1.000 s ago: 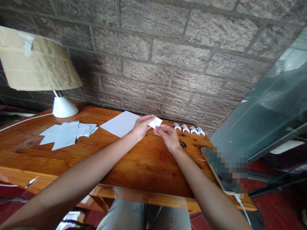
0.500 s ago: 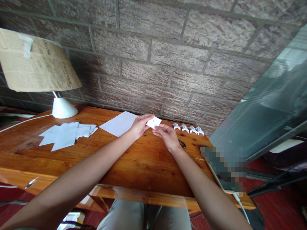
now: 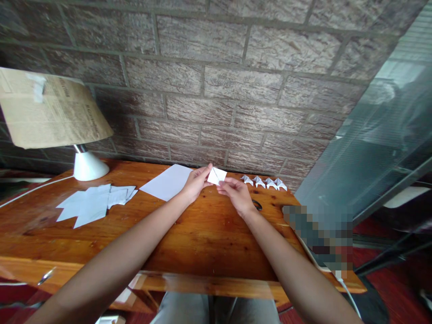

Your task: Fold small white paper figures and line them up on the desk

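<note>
A small folded piece of white paper point(image 3: 217, 176) is held up over the far part of the desk, a crease line showing on its face. My left hand point(image 3: 198, 183) pinches its left edge, thumb on top. At the lower right corner, my right hand point(image 3: 235, 193) grips it between thumb and fingers. Several small folded paper shapes point(image 3: 259, 182) stand in a row to the right, near the wall. Behind my left hand lies a larger white sheet point(image 3: 168, 182). Beside my right wrist a dark ring-shaped handle point(image 3: 257, 205) shows, partly hidden.
A lamp point(image 3: 89, 165) with a newsprint shade stands at the left on the wooden desk point(image 3: 202, 243). Several white paper pieces point(image 3: 91, 204) overlap in front of it. At the right edge lies a blurred-out device point(image 3: 317, 238) with a white cable. A brick wall point(image 3: 202, 112) rises behind.
The paper has turned slightly in my fingers, and its crease now runs at another angle. Both hands stay on it. The camera view has tilted a little upward.
</note>
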Tool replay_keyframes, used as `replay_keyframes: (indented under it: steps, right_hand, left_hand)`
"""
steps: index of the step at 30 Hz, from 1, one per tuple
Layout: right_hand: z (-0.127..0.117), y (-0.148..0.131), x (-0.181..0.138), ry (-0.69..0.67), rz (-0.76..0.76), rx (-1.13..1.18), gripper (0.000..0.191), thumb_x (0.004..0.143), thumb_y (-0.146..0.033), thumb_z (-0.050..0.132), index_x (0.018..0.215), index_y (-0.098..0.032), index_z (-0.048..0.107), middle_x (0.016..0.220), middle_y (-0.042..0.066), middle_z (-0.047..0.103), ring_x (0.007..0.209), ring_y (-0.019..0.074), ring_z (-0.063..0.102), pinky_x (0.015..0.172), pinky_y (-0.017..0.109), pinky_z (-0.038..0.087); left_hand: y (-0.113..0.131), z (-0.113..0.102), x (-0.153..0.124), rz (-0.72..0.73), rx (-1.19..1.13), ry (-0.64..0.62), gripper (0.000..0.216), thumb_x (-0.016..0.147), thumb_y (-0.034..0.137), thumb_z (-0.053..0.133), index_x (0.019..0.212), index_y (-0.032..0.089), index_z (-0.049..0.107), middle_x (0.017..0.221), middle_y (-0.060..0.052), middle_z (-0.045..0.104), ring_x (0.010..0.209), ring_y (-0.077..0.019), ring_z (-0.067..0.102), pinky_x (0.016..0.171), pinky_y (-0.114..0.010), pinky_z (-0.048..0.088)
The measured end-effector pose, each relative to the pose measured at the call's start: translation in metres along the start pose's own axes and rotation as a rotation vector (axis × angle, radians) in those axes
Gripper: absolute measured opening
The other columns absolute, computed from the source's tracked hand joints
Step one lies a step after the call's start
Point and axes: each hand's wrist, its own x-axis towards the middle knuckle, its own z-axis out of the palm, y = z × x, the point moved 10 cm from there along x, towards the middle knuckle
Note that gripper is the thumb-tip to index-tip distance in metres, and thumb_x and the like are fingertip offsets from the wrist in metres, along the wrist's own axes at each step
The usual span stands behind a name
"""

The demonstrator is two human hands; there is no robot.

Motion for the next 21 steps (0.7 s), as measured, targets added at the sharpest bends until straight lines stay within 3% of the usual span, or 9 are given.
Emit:
replay_keyframes:
  steps: [3, 6, 14, 21]
  right_hand:
    - [-0.007, -0.002, 0.002, 0.024, 0.015, 0.034, 0.031, 0.06, -0.035, 0.081, 0.082, -0.016, 0.07, 0.071, 0.002, 0.071, 0.064, 0.0115, 0.066, 0.073, 0.027, 0.055]
    - [-0.009, -0.001, 0.003, 0.024, 0.03, 0.047, 0.03, 0.06, -0.033, 0.081, 0.082, -0.017, 0.071, 0.072, 0.002, 0.071, 0.065, 0.0117, 0.066, 0.071, 0.026, 0.055]
    - [-0.007, -0.006, 0.002, 0.014, 0.002, -0.012, 0.027, 0.061, -0.035, 0.08, 0.078, -0.017, 0.07, 0.075, 0.002, 0.07, 0.068, 0.0121, 0.063, 0.067, 0.025, 0.052]
    - [-0.021, -0.029, 0.006, 0.043, -0.115, -0.126, 0.027, 0.066, -0.04, 0.075, 0.084, -0.021, 0.071, 0.083, 0.001, 0.071, 0.071, 0.0135, 0.061, 0.066, 0.026, 0.049]
  left_hand:
    - [-0.001, 0.008, 0.0, -0.005, -0.056, -0.095, 0.039, 0.066, 0.046, 0.077, 0.089, 0.015, 0.071, 0.087, -0.006, 0.071, 0.077, -0.0145, 0.062, 0.072, -0.027, 0.047]
    - [-0.003, 0.008, 0.001, 0.001, -0.048, -0.106, 0.038, 0.066, 0.042, 0.078, 0.092, 0.016, 0.072, 0.091, -0.006, 0.071, 0.079, -0.0141, 0.062, 0.072, -0.026, 0.047]
    - [0.003, 0.001, 0.0, 0.097, 0.091, -0.018, 0.036, 0.066, 0.044, 0.076, 0.09, 0.017, 0.073, 0.084, -0.005, 0.071, 0.073, -0.0127, 0.061, 0.064, -0.023, 0.047]
    - [0.006, 0.018, -0.007, 0.135, 0.267, -0.104, 0.042, 0.067, 0.049, 0.074, 0.092, 0.015, 0.073, 0.08, -0.007, 0.072, 0.067, -0.0159, 0.062, 0.058, -0.025, 0.048]
